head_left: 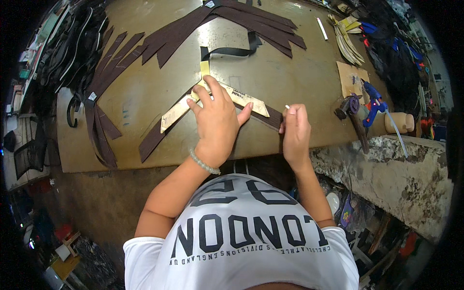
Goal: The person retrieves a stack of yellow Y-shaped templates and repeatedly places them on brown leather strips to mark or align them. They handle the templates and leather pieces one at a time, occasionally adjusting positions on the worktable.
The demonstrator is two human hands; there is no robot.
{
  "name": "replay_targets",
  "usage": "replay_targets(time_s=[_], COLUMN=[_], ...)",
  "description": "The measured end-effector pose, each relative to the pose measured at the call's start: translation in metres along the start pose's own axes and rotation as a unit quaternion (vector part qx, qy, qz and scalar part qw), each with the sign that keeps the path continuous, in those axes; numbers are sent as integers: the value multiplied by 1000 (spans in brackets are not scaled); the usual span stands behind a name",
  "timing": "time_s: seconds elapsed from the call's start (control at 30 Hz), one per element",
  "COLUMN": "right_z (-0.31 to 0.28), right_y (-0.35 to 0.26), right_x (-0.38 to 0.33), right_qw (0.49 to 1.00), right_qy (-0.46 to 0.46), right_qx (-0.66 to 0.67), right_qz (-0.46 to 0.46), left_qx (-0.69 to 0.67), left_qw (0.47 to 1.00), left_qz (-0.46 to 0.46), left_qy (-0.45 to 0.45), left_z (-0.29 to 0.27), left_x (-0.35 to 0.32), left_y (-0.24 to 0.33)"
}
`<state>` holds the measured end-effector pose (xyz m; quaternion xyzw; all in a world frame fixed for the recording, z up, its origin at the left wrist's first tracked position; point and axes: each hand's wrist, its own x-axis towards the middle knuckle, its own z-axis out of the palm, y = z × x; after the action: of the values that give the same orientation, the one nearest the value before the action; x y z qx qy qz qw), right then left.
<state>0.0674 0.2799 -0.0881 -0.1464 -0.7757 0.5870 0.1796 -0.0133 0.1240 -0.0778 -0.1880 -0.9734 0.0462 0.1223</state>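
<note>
My left hand lies spread over a cream V-shaped template, its fingertips pressing near the template's peak. Beneath the template are dark brown fabric strips, spread to both sides in a V. A yellow tab sticks up at the peak, with a black strap beyond it. At the right end of the strips, my right hand is closed, thumb and fingers pinching a small piece of white chalk whose tip shows above them.
Brown strip bundles lie at the left and far side of the table. To the right are a blue glue gun, a purple tape roll, a cream cylinder, a white stick and cream strips.
</note>
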Motion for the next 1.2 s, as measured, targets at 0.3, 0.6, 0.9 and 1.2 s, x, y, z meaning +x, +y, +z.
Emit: replay_targets(time_s=[0.3,0.6,0.9,1.2], right_z=[10,18,12,13], right_y=[-17,-21,-31,-28], right_x=[2,19,19,14], right_qw=[981,947,939,942], right_qy=[17,-66,-131,-88], right_qx=[-169,-279,-280,-290], right_qz=[-89,-144,-153,-145], left_qx=[-29,-40,16,-11], left_qw=[998,997,996,995], left_qz=[-12,-36,-39,-41], left_qy=[-45,-51,-74,-92], left_z=[-6,-10,-7,-13], left_x=[0,-2,0,0], left_y=[2,9,11,11])
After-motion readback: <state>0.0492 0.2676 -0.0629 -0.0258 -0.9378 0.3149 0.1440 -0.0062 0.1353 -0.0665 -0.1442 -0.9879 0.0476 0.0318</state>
